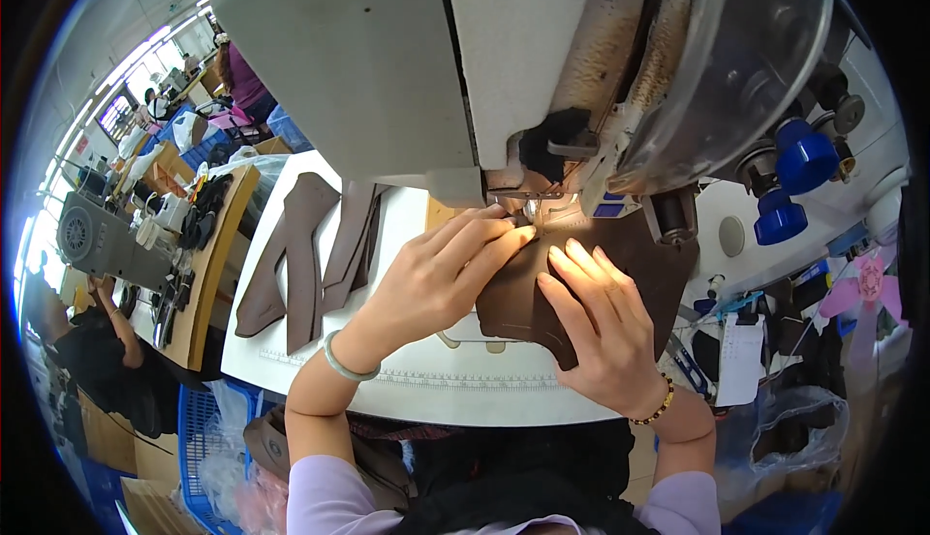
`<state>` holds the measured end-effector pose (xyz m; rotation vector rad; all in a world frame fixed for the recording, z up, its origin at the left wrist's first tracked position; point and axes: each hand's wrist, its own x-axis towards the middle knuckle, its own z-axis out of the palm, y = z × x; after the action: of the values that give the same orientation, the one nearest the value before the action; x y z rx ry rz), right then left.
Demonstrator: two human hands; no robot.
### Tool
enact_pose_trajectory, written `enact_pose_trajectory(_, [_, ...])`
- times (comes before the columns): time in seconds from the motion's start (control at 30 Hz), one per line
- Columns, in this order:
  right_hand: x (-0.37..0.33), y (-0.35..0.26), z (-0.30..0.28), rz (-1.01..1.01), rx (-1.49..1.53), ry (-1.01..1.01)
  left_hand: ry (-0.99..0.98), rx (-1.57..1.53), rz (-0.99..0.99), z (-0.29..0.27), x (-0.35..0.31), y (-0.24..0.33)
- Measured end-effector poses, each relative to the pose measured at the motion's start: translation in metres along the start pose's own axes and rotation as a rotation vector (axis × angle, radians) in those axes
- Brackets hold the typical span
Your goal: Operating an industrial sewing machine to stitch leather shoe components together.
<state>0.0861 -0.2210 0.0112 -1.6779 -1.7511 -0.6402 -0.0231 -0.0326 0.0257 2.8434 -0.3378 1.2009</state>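
A dark brown leather-like panel (518, 307) lies flat under the needle area (531, 208) of a large grey-white sewing machine (358, 61). My left hand (436, 269) reaches in from the left, fingers stretched forward, their tips on the panel beside the needle. Flat on the panel to the right rests my right hand (605, 332), fingers extended and slightly apart. Neither hand grips anything that I can see. Short pale stitch marks show on the panel near its front edge. The machine head partly hides the panel's far side.
Several brown cut pieces (305, 235) lie on the white table (426, 404) at left. A printed ruler strip (465, 380) runs along its front. Blue knobs (804, 157) and a pink fan (867, 283) are at right. A blue basket (199, 458) stands lower left. Other people sit and stand at far left.
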Motion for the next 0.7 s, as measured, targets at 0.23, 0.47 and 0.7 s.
enact_pose_trajectory(0.23, [-0.003, 0.002, 0.004, 0.002, -0.025, 0.053, -0.077, 0.009, -0.001, -0.006, 0.0, 0.004])
enact_pose_trajectory(0.47, [-0.003, 0.0, 0.004, 0.004, -0.046, 0.066, -0.104, -0.03, -0.002, -0.012, 0.0, 0.004])
enact_pose_trajectory(0.7, [-0.002, -0.001, 0.006, -0.003, -0.059, 0.071, -0.094, -0.058, -0.018, -0.012, -0.004, -0.001])
